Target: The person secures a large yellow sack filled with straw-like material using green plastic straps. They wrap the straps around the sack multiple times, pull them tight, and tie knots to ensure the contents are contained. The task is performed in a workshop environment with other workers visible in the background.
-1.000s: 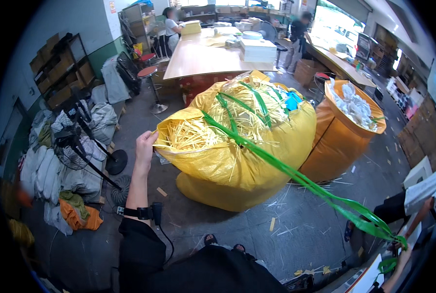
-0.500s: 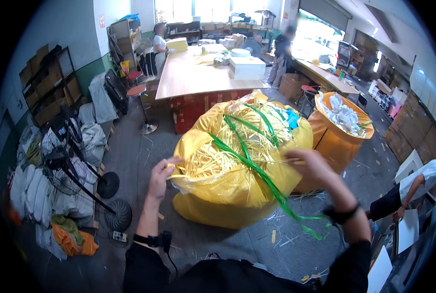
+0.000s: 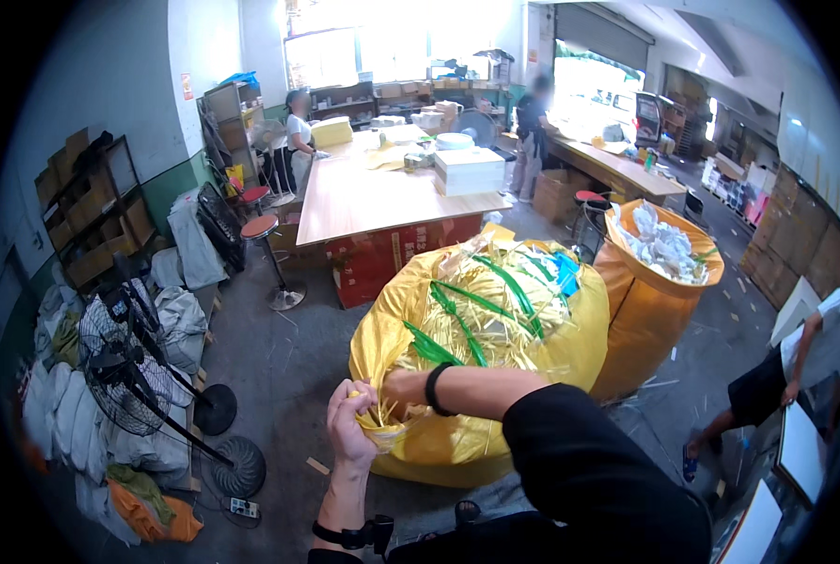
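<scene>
At the near-left edge of the sack (image 3: 467,459), the left hand (image 3: 350,425) is clutching the rim (image 3: 383,435); the right hand (image 3: 403,389) is reaching inside, grip hidden.

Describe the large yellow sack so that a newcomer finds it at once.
Start from the wide table with the pale wooden top. Nearer the camera, on the grey floor, stands the bulging, shiny yellow sack, gripped by the person's left hand. Unlike the orange sack of crumpled white waste beside it, this one shows pale yellow strips and flat green ribbons.
</scene>
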### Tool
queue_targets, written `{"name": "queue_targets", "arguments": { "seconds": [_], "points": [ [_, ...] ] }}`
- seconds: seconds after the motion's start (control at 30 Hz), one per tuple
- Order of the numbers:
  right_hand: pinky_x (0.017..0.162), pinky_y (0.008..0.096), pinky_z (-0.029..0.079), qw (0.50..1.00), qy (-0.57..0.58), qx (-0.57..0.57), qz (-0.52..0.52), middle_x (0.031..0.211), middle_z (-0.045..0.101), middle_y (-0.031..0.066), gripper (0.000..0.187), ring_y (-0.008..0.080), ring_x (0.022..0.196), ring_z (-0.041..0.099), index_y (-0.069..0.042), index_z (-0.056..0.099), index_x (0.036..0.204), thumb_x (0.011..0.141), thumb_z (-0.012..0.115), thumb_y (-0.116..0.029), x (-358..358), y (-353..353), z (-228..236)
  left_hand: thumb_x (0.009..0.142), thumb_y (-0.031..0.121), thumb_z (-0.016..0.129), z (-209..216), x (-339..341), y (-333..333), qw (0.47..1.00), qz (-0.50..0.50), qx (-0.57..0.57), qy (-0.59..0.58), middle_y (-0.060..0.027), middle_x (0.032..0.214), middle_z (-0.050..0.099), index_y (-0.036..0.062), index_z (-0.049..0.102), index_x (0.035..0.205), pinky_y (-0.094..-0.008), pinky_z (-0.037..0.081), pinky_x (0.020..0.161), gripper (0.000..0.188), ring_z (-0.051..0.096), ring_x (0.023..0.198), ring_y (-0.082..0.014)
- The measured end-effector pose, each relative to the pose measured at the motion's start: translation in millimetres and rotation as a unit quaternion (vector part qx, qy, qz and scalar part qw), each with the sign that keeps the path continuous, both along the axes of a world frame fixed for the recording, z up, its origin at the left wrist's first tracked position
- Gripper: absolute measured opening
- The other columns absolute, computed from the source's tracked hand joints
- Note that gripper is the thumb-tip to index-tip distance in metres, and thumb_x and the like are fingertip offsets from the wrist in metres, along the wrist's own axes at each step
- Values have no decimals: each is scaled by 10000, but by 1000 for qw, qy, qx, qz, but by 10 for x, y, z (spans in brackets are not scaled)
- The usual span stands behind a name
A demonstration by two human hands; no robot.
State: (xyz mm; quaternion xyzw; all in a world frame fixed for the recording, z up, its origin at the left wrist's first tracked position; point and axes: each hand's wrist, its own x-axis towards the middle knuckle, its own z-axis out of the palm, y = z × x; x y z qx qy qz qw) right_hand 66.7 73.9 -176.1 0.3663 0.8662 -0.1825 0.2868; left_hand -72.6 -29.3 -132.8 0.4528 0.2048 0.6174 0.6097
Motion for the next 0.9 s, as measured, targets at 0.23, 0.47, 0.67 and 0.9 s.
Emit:
{"name": "queue_targets", "arguments": {
  "seconds": [0.23,0.47,0.67,0.9],
  "points": [
    [705,380,550,980,135,-144,-32,961,713,159,356,223,845,688,-1,686,1054,836,696,-282,376,194,389,911,74,476,166,-174,192,998,-14,-16,60,-31,734,488,86,444,740,-322,419,959,174,539,811,-164],
    [1105,490,361,926,313,205,-53,1476,359,271,1131,394,1362,405,37,260,1496,728,766,-622,1009,-1341,1232,963,111,503,174,-51,349,979,-15,14,201,-60,851,641,1,611,920,-244,470,795,160,607,814,-117],
    [1110,477,327,895,318,313,-16,1472,413,209,843,360,1375,385,29,479,1355,700,767,-417,521,-495,420,912,97,598,141,179,293,938,-58,31,340,-60,902,639,31,600,800,-259,453,762,130,579,836,-116],
    [775,436,520,890,344,301,-4,874,701,118,186,313,863,683,-57,668,875,718,664,-157,573,-343,282,715,551,822,-530,-174,868,929,-51,276,240,-234,1525,324,26,422,1341,-483,213,1177,910,292,1416,-397]
  ]
}}
